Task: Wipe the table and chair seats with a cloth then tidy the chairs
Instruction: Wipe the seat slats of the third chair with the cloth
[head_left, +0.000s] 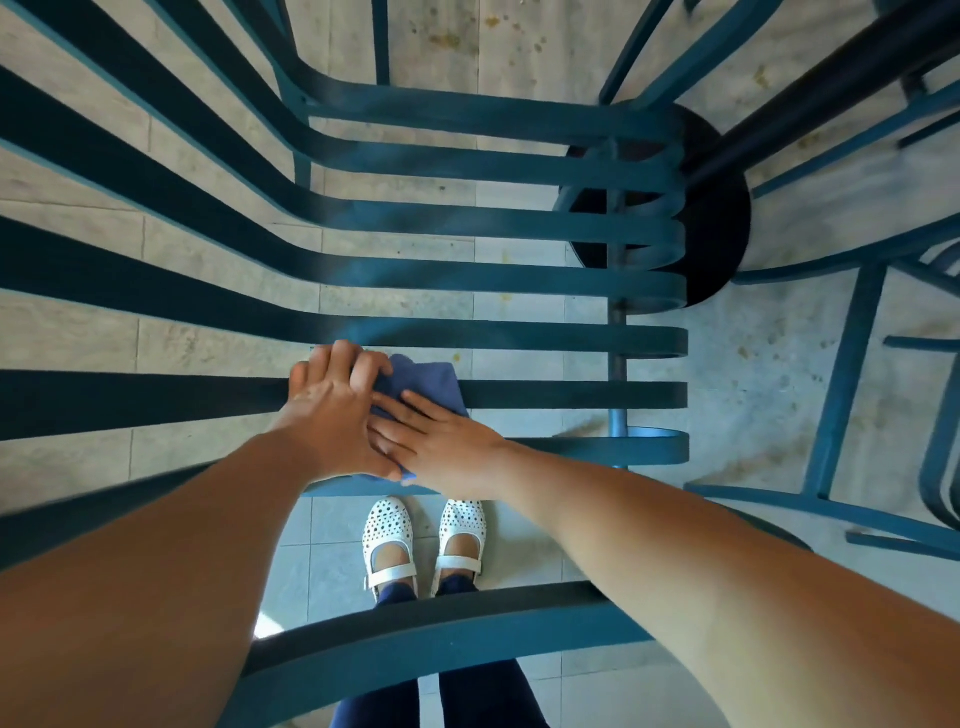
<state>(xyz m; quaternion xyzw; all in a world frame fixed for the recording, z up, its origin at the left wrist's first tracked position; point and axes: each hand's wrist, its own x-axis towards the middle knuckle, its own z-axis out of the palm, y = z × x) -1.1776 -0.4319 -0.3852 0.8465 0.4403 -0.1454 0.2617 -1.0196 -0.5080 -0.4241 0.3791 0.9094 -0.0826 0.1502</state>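
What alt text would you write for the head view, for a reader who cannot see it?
Both hands, the left hand and right hand, press a blue cloth onto a teal slatted chair seat. White shoes show below.

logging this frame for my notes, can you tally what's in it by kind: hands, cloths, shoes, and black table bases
hands: 2, left hand and right hand, both on the cloth
cloths: 1, blue cloth on the slatted chair seat
shoes: 2, white shoes
black table bases: 1, round base
total: 6
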